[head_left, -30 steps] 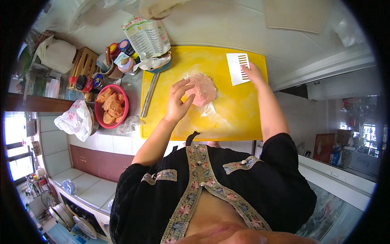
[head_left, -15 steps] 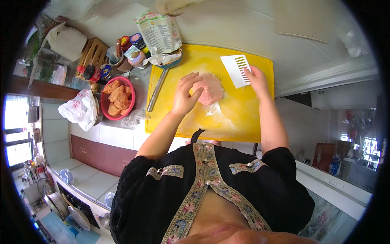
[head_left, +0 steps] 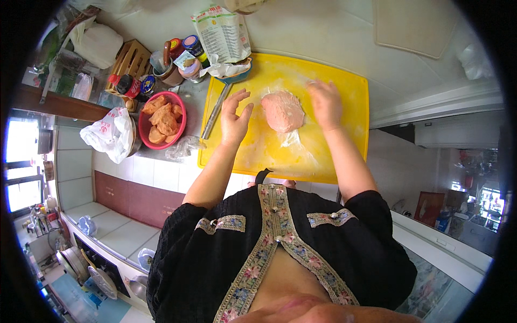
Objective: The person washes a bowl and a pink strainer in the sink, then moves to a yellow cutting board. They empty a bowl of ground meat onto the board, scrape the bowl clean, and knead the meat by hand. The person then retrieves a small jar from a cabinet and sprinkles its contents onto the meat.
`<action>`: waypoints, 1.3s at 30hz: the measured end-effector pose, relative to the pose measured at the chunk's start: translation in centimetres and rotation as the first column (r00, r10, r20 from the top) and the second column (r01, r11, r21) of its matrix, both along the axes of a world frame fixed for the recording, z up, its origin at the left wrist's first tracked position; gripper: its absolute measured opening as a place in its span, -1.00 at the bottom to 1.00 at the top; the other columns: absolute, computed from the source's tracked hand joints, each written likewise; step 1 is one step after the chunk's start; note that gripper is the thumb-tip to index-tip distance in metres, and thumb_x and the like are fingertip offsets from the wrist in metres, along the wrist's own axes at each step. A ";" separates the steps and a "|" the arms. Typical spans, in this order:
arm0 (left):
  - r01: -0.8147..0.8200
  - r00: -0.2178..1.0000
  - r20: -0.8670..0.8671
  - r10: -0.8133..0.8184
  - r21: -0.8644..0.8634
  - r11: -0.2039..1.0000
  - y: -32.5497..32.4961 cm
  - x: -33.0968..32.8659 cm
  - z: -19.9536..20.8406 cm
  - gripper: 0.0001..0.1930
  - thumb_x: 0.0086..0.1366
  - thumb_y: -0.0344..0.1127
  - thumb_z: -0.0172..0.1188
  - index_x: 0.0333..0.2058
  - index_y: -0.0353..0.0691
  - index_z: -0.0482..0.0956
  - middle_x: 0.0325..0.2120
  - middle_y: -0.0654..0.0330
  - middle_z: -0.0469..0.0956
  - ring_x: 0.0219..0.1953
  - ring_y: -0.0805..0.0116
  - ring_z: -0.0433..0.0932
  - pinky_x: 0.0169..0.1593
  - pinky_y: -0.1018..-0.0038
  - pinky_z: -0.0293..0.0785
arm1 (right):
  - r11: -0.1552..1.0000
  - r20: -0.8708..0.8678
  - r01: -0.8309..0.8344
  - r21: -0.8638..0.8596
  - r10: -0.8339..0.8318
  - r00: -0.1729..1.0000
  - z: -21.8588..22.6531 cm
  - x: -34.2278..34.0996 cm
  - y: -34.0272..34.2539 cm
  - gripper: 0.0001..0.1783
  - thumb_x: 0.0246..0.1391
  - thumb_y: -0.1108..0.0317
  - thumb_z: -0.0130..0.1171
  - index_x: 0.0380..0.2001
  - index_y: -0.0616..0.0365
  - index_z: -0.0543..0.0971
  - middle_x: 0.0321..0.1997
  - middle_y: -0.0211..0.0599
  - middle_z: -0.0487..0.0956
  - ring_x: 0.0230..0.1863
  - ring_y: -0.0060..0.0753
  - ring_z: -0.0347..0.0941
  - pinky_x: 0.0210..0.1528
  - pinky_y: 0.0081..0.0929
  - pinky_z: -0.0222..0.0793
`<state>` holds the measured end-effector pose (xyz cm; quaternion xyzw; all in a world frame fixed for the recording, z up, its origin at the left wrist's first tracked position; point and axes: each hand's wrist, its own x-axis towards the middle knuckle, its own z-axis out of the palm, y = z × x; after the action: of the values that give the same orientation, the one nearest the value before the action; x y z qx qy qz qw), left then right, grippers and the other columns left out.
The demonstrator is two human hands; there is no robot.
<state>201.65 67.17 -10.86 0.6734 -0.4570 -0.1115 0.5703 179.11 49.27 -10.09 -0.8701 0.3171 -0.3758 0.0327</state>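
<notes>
A pink lump of minced meat [head_left: 283, 110] lies on a sheet of clear plastic film [head_left: 295, 142] on a yellow cutting board [head_left: 350, 145]. My left hand [head_left: 234, 116] hovers just left of the lump, empty, with its fingers spread. My right hand [head_left: 326, 102] is blurred and lies flat on the board at the lump's right side. The white ridged scraper seen earlier is out of sight where this hand now rests, so I cannot tell whether the hand grips it.
A metal knife [head_left: 215, 110] lies along the board's left edge. Left of it stand a red bowl of fried pieces [head_left: 161, 121] and a white plastic bag [head_left: 110, 134]. Jars [head_left: 180, 54], a printed packet [head_left: 221, 32] and a wooden rack [head_left: 129, 62] crowd the back.
My left hand has lifted off the meat lump and opened beside it. My right hand has come down and left, toward the lump, and now covers the spot where the scraper lay.
</notes>
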 end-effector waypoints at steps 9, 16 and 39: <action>0.052 0.983 0.177 -0.052 0.005 0.999 0.7 0.5 0.5 -0.54 0.15 -0.42 0.37 0.07 -0.16 0.58 0.15 0.04 0.53 0.20 0.01 0.44 0.26 0.21 0.36 | 0.776 0.198 -0.023 0.631 -0.133 0.971 -2.5 0.2 1.4 -0.79 0.21 0.30 0.27 -0.10 0.02 0.71 -0.09 -0.31 0.72 -0.03 -0.44 0.61 0.20 -0.29 0.39; 0.153 0.975 -0.170 -0.144 0.041 0.987 -1.3 -0.5 1.7 -0.48 0.25 -0.37 0.38 0.17 -0.25 0.49 0.01 0.15 0.61 0.06 0.26 0.55 0.14 0.34 0.46 | -0.010 0.592 -0.639 0.769 -0.366 0.718 -1.1 1.0 3.3 -0.66 0.30 0.25 0.24 0.01 0.25 0.61 -0.05 -0.30 0.68 -0.02 -0.45 0.59 0.13 -0.40 0.44; 0.389 0.488 -0.853 -0.183 0.025 0.921 -0.9 -1.4 1.2 -0.64 0.35 -0.20 0.32 -0.01 -0.35 0.64 -0.08 0.14 0.66 -0.03 0.34 0.58 0.08 0.40 0.46 | -0.449 0.863 -0.850 0.276 -0.274 0.425 0.5 2.5 6.3 -0.05 0.29 -0.50 -0.37 0.50 -0.08 0.10 0.56 -0.14 0.14 -0.04 -0.02 0.65 0.06 -0.16 0.57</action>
<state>200.24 66.25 -9.65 0.5084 -0.2191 -0.5614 0.6151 181.62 55.57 -9.57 -0.2820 0.0534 -0.2090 0.9349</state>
